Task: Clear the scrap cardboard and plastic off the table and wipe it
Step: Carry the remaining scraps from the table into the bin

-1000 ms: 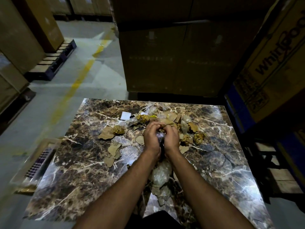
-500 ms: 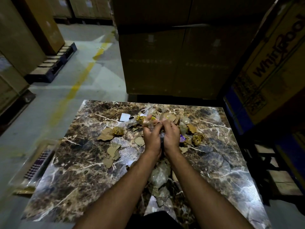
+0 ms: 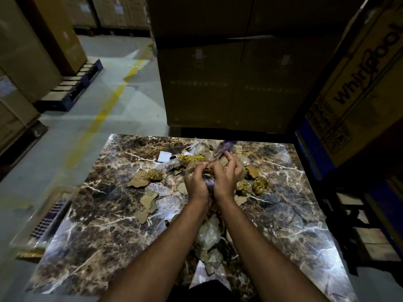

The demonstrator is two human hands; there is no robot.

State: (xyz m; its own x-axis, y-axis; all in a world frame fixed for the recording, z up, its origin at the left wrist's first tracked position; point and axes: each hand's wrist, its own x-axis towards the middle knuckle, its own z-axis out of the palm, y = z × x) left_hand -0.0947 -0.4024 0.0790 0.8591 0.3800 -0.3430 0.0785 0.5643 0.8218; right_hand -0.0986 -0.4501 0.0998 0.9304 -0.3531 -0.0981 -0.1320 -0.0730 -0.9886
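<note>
Over the middle of the dark marble table point(image 3: 87, 247), my left hand point(image 3: 195, 179) and my right hand point(image 3: 226, 177) are held close together, fingers curled round a bundle of clear plastic scrap point(image 3: 214, 153) that sticks up behind them. Torn cardboard pieces point(image 3: 148, 201) lie left of my hands. A crumpled yellow-brown wad point(image 3: 260, 185) sits to the right. Another clear plastic clump point(image 3: 209, 233) lies between my forearms. A small white piece point(image 3: 163, 156) rests at the far side.
Large cardboard cartons point(image 3: 229, 83) stand right behind the table, and a printed carton point(image 3: 359, 88) leans at the right. Wooden pallets point(image 3: 370, 225) sit low at the right. On the floor at the left lies a flat packaged item point(image 3: 48, 221).
My hands have lifted slightly and drawn the plastic bundle up; the fingers have loosened and spread a little, and more plastic now shows above them.
</note>
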